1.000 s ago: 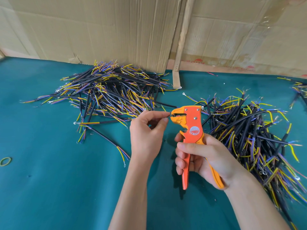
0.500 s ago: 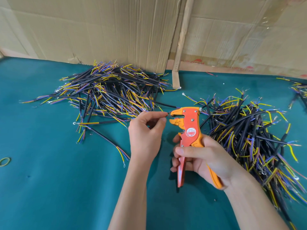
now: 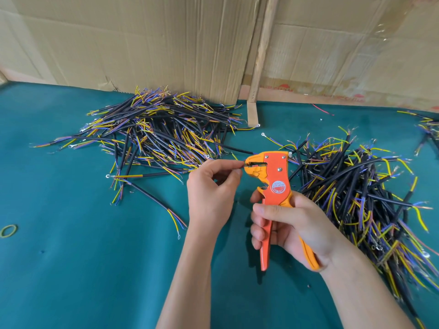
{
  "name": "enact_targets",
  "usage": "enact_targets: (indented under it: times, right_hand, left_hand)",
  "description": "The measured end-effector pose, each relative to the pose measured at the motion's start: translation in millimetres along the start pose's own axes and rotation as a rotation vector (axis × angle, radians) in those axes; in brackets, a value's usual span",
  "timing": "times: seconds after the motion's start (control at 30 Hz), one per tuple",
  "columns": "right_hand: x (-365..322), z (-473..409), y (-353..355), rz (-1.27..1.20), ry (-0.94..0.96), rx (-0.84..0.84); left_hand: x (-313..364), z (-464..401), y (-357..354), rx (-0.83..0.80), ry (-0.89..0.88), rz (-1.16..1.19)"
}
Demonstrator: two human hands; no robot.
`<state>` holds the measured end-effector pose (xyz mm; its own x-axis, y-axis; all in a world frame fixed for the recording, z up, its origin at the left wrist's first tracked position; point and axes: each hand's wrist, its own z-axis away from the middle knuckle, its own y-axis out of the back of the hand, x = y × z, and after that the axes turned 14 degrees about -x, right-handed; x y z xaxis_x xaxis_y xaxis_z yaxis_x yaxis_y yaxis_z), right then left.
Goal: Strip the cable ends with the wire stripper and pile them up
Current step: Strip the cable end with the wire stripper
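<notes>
Orange handles of the wire stripper (image 3: pixel 270 184) sit in my right hand (image 3: pixel 292 224), fingers curled round them, the tool upright above the green tabletop (image 3: pixel 83 269) with its head pointing left. My left hand (image 3: pixel 211 193) is just beside it, thumb and forefinger pinching a thin wire end (image 3: pixel 242 165) that reaches into the stripper's mouth. Whether the mouth has closed on the wire I cannot tell. To my right, past the tool, lies a heap of black cables (image 3: pixel 356 193) with yellow, blue and brown cores splayed out. Farther off on my left lies a second cable pile (image 3: pixel 156 136). A yellow rubber band (image 3: pixel 9 230) lies alone near the left edge. Behind everything stand cardboard sheets (image 3: pixel 142 43) and a wooden strip (image 3: pixel 260 60).
</notes>
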<state>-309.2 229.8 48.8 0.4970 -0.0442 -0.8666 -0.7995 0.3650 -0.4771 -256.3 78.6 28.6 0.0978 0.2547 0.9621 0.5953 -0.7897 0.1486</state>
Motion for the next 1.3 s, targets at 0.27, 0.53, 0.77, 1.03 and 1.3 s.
enact_targets:
  times: [0.27,0.53,0.77,1.03,1.3]
  right_hand:
    - [-0.1,-1.6,0.3,-0.016,0.008,0.004]
    - [-2.7,1.0,2.3,0.006,-0.009,0.018]
    - [-1.9,0.0,2.6,0.018,0.030,0.062]
    - [0.0,0.3,1.8,0.044,0.004,0.018]
    - [1.7,-1.0,2.7,0.039,0.000,0.028]
  left_hand:
    - [0.3,0.6,0.2,-0.013,0.002,0.019]
    - [1.2,0.6,-0.1,-0.032,0.009,0.034]
    - [-0.4,-0.6,-0.5,-0.001,0.026,0.067]
    - [0.1,0.9,-0.1,-0.018,0.019,0.075]
    - [0.8,0.4,-0.8,-0.035,0.018,0.074]
